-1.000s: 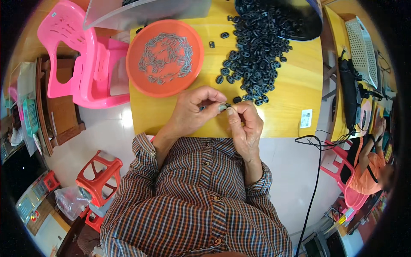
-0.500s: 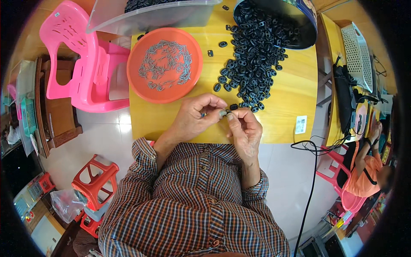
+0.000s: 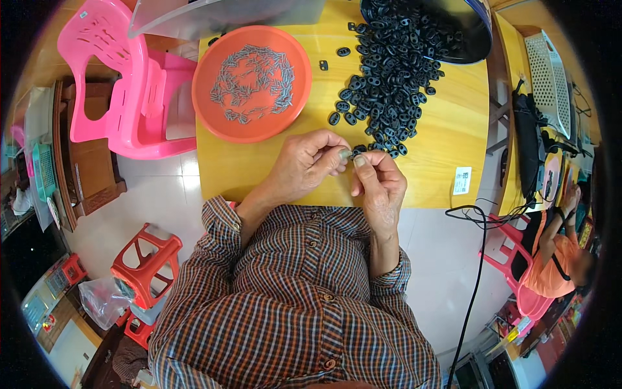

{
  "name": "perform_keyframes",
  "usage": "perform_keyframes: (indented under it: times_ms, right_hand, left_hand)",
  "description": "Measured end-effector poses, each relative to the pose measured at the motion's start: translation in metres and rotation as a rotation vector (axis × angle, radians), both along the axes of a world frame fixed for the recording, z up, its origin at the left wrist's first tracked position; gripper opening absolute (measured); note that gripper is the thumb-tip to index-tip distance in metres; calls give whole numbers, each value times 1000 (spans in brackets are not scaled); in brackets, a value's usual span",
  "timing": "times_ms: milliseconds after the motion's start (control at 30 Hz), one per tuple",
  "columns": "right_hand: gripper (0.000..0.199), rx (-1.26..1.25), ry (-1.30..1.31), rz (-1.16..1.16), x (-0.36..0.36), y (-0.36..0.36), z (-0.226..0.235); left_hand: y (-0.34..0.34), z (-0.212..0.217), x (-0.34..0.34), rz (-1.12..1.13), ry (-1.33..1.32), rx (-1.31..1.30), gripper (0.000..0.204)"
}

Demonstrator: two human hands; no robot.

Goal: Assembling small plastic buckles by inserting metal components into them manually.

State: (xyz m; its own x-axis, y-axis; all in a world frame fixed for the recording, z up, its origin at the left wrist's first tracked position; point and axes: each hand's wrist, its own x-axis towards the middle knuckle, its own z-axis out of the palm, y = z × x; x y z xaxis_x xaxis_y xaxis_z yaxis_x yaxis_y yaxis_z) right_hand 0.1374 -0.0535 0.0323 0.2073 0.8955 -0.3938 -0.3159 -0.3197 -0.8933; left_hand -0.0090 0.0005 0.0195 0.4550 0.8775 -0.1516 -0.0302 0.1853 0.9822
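Observation:
My left hand [image 3: 310, 163] and my right hand [image 3: 381, 188] meet just over the near edge of the yellow table. Thumb and index finger of each are pinched on one small black plastic piece [image 3: 354, 156], mostly hidden by the fingertips. Just beyond them lies the near end of a heap of small black oval pieces with two holes [image 3: 390, 84]. To the left, an orange round basin [image 3: 206, 120] holds many small grey metal pins [image 3: 251, 81]. Whether a pin is between my fingers I cannot tell.
A dark tub [image 3: 483, 39] lies on its side behind the heap, and a translucent bin [image 3: 227, 18] stands at the back left. A white label [image 3: 462, 181] is on the table. Pink chair [image 3: 123, 84], red stool [image 3: 146, 262] and black cable [image 3: 476, 285] surround it. Another person [image 3: 552, 259] sits right.
The view has shifted slightly, so the table and basin sit higher in it. My hands stay together at the table's near side, still pinching the small piece.

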Motion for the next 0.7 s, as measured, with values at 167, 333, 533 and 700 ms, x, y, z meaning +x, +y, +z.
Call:
perform_keyframes:
  times_ms: [167,333,533,700]
  right_hand:
    - [9,48,-18,28,0,-2,-1]
    - [9,84,-79,32,-3,-4,-3]
    - [8,76,-58,17,-3,-3,-2]
    - [8,26,-4,-59,8,-1,-2]
  left_hand:
    - [-3,-2,2,21,19,51,11]
    - [-9,-6,3,45,-3,62,9]
    - [-11,-8,5,73,-7,50,10]
    - [-8,-4,8,121,3,-37,11]
